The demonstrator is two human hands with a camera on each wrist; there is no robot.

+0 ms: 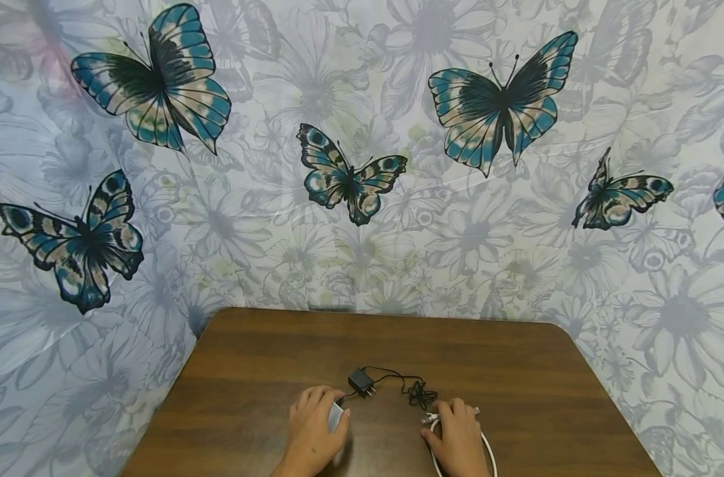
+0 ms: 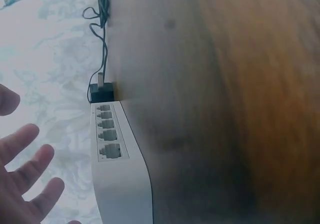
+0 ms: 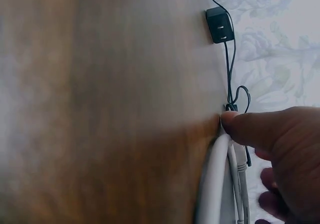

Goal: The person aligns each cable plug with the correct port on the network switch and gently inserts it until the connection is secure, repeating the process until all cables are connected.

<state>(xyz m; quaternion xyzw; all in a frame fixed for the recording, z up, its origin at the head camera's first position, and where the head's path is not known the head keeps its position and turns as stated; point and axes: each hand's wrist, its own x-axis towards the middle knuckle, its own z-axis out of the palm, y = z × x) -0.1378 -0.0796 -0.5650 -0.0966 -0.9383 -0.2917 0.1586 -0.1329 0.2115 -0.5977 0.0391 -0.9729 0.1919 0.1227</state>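
In the head view my left hand is at a white box with a row of network ports, a network switch, and partly covers it. The left wrist view shows the ports on the switch, with spread fingers beside it. My right hand lies over a looped white network cable, hiding part of the loop. In the right wrist view the thumb overlaps the top of the cable, and the other fingers hang loosely bent to its right.
Beyond the hands, a black power adapter with metal prongs lies on the brown wooden table. Its thin black cord bunches up near the right hand, and another stretch runs toward the switch. Behind the table hangs a butterfly-patterned backdrop.
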